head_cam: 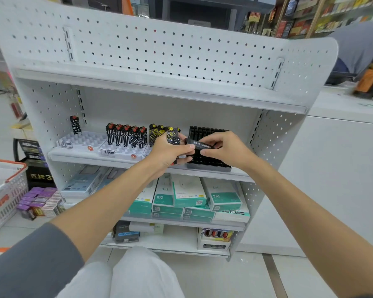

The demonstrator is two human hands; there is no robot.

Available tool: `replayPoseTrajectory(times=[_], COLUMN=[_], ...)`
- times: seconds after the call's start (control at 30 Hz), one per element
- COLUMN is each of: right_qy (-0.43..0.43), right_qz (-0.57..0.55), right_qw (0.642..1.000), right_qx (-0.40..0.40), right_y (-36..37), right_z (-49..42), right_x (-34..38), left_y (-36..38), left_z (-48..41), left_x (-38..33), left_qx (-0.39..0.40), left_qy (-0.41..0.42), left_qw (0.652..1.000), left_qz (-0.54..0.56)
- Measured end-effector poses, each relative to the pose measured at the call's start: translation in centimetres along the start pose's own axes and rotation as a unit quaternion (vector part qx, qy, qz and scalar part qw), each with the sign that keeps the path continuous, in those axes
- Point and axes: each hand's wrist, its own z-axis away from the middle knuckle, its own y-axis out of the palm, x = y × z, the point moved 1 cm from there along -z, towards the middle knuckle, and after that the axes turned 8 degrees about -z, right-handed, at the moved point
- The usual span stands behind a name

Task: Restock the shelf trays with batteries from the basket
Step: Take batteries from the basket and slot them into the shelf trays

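Two hands meet at the centre of the frame, in front of the middle level of the white shelf unit (159,97). The left hand (170,150) has its fingers curled round a patterned battery (173,138), held roughly upright, and its thumb tip touches the left end of a black battery (201,145). The right hand (226,150) pinches that black battery between thumb and curled fingers; it lies nearly level (white print facing the camera), just above the black tray (209,163). More black pieces (205,131) stand at the rear of that tray. To the left, a middle white tray (121,150) carries a row of black-and-white batteries (126,135), with yellow-and-black batteries (157,131) just right of them. The far-left white tray (80,139) holds a single battery (75,124) at its back corner. The basket (7,190) sits at the left edge of the frame, well apart from both hands.
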Motion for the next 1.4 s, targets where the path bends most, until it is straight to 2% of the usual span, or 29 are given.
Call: replayPoseTrajectory(times=[0.07, 0.23, 0.37, 0.5, 0.63, 0.83, 1.13, 1.27, 1.4], right_qy=[-0.003, 0.023, 0.040, 0.011, -0.015, -0.045, -0.056, -0.060, -0.017], right_qz=[0.022, -0.012, 0.033, 0.038, 0.100, 0.096, 0.135, 0.130, 0.118], right_qw=[1.000, 0.995, 0.990, 0.984, 0.976, 0.974, 0.975, 0.976, 0.980], right_qx=[-0.017, -0.094, -0.128, -0.173, -0.193, -0.201, -0.167, -0.162, -0.159], right_y=[-0.3, -2.5, -3.0, -1.7, -0.4, 0.1, 0.3, 0.5, 0.3], right_z=[0.0, -0.3, -0.8, -1.7, -1.7, -1.7, -2.5, -2.6, -2.5], right_x=[-0.3, -2.4, -3.5, -4.2, -5.3, -5.9, -5.4, -5.0, -5.0], left_y=[0.3, 0.3, 0.1, 0.0, -0.5, -1.3, -1.3, -1.3, -1.6], left_z=[-0.2, -0.8, -1.3, -1.6, -1.7, -1.6, -1.1, -1.0, -0.7], left_x=[0.1, 0.2, 0.3, 0.4, 0.6, 1.1, 0.3, 0.0, 0.0], left_qx=[0.013, 0.018, 0.023, 0.030, 0.046, 0.043, 0.039, 0.037, 0.041], left_qy=[0.000, -0.011, -0.014, -0.031, -0.040, -0.032, -0.040, -0.036, -0.034], left_qw=[1.000, 0.998, 0.995, 0.995, 0.996, 0.997, 0.998, 0.997, 0.993], left_qz=[-0.004, -0.053, -0.100, -0.086, -0.063, -0.051, -0.008, -0.050, -0.102])
